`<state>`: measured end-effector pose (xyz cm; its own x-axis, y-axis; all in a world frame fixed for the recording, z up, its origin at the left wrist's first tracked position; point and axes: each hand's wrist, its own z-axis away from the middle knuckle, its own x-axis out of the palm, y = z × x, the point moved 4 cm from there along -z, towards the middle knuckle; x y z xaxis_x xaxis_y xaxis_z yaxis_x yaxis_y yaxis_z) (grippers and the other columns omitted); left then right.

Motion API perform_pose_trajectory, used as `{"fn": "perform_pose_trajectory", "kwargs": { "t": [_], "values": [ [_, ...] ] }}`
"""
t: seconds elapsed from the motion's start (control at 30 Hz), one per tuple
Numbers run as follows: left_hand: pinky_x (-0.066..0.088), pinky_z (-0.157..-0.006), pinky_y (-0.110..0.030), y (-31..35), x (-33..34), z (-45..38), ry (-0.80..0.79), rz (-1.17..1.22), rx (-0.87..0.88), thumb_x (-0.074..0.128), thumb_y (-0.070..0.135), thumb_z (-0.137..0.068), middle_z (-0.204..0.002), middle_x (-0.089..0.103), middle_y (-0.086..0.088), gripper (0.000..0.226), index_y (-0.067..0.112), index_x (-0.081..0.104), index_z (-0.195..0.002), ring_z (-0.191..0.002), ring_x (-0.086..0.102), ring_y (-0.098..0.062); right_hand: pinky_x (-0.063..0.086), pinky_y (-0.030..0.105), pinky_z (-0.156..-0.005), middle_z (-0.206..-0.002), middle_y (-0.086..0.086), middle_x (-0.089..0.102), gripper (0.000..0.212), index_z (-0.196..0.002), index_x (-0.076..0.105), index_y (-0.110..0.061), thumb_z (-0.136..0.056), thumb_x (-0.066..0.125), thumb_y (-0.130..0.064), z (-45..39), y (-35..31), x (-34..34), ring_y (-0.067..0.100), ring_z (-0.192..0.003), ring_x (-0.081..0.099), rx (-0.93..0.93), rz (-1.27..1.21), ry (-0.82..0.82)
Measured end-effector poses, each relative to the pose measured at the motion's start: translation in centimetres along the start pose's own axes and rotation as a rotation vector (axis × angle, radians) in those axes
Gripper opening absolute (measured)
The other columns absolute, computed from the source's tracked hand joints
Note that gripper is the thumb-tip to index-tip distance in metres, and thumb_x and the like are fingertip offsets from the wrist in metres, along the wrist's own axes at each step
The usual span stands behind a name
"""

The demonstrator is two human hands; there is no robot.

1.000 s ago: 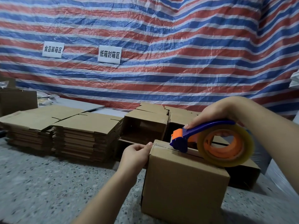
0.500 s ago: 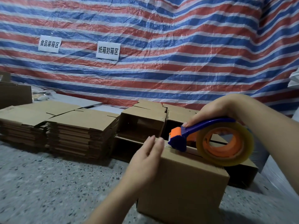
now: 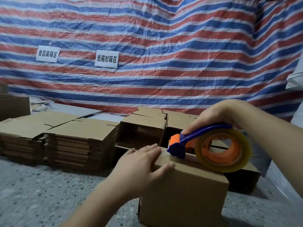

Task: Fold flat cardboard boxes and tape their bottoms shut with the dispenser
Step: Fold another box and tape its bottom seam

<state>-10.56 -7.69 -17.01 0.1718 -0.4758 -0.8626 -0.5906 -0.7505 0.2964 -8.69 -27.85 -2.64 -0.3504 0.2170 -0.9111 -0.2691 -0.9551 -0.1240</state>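
brown cardboard fills the near foreground: a folded box (image 3: 182, 192) stands on the speckled counter (image 3: 41, 194) with its flaps up and the seam running across the top. left hand (image 3: 139, 167) lies flat and spread over the box's near left corner, fingers (image 3: 147, 149) stretched along the top edge, thumb over the front face, gripping nothing, only pressing. right hand (image 3: 211, 117) is closed round the blue handle of the dispenser (image 3: 203, 145), forefinger laid along it; the orange-and-blue head touches the box top at the seam, and the clear tape roll (image 3: 223, 149) on its orange hub rests on the box's right side. just behind stand open boxes (image 3: 142, 130), their dark insides facing this way. to the left, two stacks of flat boxes (image 3: 77, 141) sit side by side on the counter. farthest back hangs a red, white and blue striped tarp (image 3: 164, 54) bearing two white signs (image 3: 106, 59).
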Motion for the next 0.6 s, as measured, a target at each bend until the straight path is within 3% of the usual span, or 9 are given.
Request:
{"fn": "perform_pose_trajectory", "kwargs": {
  "t": [0.23, 0.4, 0.6],
  "values": [
    [0.012, -0.121, -0.038, -0.2, -0.5, -0.1, -0.019, -0.148, 0.069, 0.003, 0.096, -0.065, -0.158, 0.023, 0.025, 0.105, 0.042, 0.024, -0.152, -0.144, 0.022, 0.002, 0.057, 0.026, -0.057, -0.086, 0.007, 0.078, 0.086, -0.11, 0.071, -0.013, -0.052, 0.077, -0.076, 0.4, 2.1, -1.3, 0.017, -0.068, 0.074, 0.069, 0.056, -0.048],
    [0.011, -0.121, -0.036, -0.2, -0.8, -0.1, -0.024, -0.184, 0.08, 0.003, 0.095, -0.068, -0.157, 0.024, 0.027, 0.1, 0.043, 0.026, -0.151, -0.143, 0.026, 0.002, 0.059, 0.029, -0.068, -0.099, 0.008, 0.079, 0.111, -0.119, 0.066, -0.016, -0.033, 0.084, -0.084, 0.8, 7.1, -1.7, 0.02, -0.085, 0.077, 0.142, 0.04, -0.042],
    [0.018, -0.121, -0.046, 3.1, -1.2, -0.9, -0.082, -0.473, 0.117, 0.0, 0.098, -0.064, -0.139, 0.054, 0.005, 0.108, 0.028, 0.052, -0.126, -0.138, 0.04, -0.022, 0.058, 0.026, -0.065, -0.095, 0.006, 0.079, 0.121, -0.118, 0.067, -0.016, -0.02, 0.082, -0.086, -0.2, 8.4, 0.5, 0.017, -0.081, 0.076, 0.15, 0.029, -0.11]
  ]
}}
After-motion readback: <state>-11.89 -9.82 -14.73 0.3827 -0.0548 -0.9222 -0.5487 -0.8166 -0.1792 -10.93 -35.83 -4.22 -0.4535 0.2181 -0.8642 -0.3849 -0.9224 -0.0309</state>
